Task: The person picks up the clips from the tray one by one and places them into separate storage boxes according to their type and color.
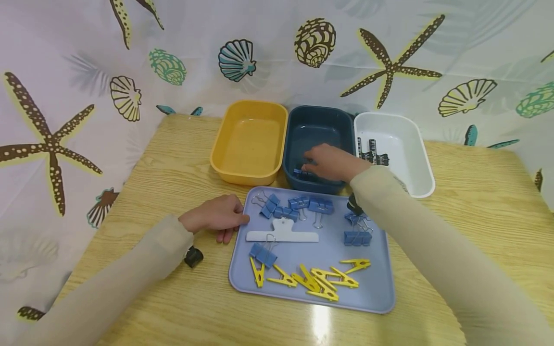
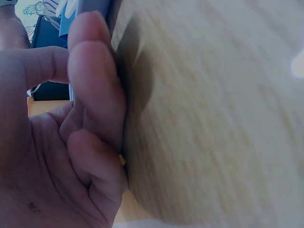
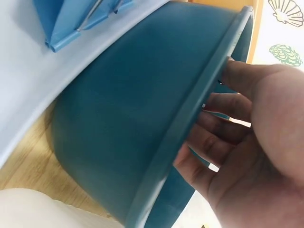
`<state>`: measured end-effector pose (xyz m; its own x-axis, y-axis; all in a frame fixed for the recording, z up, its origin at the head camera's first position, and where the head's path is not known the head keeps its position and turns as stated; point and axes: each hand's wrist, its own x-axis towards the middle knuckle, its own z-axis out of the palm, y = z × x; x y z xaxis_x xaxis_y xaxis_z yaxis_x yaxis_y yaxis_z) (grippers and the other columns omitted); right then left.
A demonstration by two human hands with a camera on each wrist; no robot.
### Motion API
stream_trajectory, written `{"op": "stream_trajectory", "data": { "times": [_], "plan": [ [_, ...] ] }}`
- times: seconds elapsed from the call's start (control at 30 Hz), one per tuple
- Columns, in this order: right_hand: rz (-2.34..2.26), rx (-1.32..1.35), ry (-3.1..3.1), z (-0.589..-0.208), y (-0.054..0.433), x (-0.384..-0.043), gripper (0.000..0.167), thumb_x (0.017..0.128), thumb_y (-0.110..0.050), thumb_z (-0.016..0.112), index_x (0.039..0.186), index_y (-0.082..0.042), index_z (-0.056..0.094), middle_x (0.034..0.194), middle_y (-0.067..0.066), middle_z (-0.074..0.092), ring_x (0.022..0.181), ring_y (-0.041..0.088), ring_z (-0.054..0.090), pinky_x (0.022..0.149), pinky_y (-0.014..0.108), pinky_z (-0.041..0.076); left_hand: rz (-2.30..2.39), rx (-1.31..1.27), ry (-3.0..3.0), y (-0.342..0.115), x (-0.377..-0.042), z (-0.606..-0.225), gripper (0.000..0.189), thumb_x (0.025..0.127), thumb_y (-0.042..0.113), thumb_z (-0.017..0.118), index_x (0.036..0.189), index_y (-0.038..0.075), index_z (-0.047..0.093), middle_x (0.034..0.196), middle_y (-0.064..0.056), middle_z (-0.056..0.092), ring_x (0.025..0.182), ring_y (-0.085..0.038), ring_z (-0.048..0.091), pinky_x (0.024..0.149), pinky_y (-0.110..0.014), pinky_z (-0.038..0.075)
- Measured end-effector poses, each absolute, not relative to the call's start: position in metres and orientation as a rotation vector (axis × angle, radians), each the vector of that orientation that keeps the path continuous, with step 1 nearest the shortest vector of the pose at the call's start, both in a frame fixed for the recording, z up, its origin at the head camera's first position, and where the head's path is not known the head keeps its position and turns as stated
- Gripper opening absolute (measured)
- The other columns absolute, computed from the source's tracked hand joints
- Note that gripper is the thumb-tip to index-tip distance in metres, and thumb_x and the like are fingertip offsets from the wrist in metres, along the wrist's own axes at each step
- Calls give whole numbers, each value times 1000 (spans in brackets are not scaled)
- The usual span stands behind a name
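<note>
My right hand (image 1: 329, 162) reaches down into the dark blue bin (image 1: 320, 112). A blue binder clip (image 1: 299, 172) shows at its thumb and fingertips; I cannot tell whether they pinch it. In the right wrist view the bin's rim partly hides the fingertips. My left hand (image 1: 216, 216) rests on the table with loosely bent fingers (image 2: 97, 90), one fingertip right at the left rim of the lavender tray (image 1: 239, 250). On this tray lie several blue binder clips (image 1: 321, 206), a wide white clip (image 1: 283, 232) and several yellow clothespins (image 1: 320, 281).
Left of the dark blue bin stands a yellow bin (image 1: 251, 175). To its right is a white bin (image 1: 415, 144) holding black binder clips (image 1: 375, 154). A patterned curtain (image 1: 277, 29) hangs behind the wooden table (image 1: 182, 298). My right forearm crosses over the tray's right side.
</note>
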<state>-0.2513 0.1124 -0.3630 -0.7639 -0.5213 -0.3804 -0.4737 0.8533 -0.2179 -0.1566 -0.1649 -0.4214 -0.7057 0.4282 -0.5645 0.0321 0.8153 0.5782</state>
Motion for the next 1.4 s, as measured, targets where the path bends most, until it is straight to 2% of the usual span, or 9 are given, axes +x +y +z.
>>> {"op": "stream_trajectory", "data": {
  "times": [0.27, 0.5, 0.87, 1.4],
  "plan": [
    [-115, -747, 2587, -367, 109, -257, 45, 100, -29, 51, 136, -3, 53, 135, 16, 58, 128, 33, 53, 107, 49, 41, 713, 314, 2273, -165, -157, -421, 35, 95, 29, 52, 69, 7, 62, 50, -7, 64, 38, -18, 59, 42, -24, 41],
    [-122, -735, 2577, -374, 108, -257, 44, 102, -27, 47, 139, -4, 50, 137, 15, 56, 131, 34, 49, 110, 50, 37, 711, 306, 2273, -165, -156, -422, 35, 95, 29, 52, 69, 7, 62, 50, -7, 64, 39, -19, 59, 42, -24, 41],
    [-172, -727, 2581, -375, 106, -255, 42, 102, -25, 47, 139, -7, 49, 135, 13, 58, 129, 31, 52, 109, 49, 39, 708, 324, 2279, -166, -156, -424, 36, 95, 30, 52, 68, 8, 62, 50, -6, 64, 39, -18, 60, 41, -23, 39],
    [-193, -739, 2592, -374, 108, -254, 39, 103, -22, 43, 137, -5, 51, 131, 14, 60, 125, 30, 55, 107, 47, 41, 691, 312, 2294, -165, -156, -424, 35, 95, 29, 52, 69, 8, 61, 50, -7, 64, 39, -18, 59, 41, -23, 38]
  ]
}}
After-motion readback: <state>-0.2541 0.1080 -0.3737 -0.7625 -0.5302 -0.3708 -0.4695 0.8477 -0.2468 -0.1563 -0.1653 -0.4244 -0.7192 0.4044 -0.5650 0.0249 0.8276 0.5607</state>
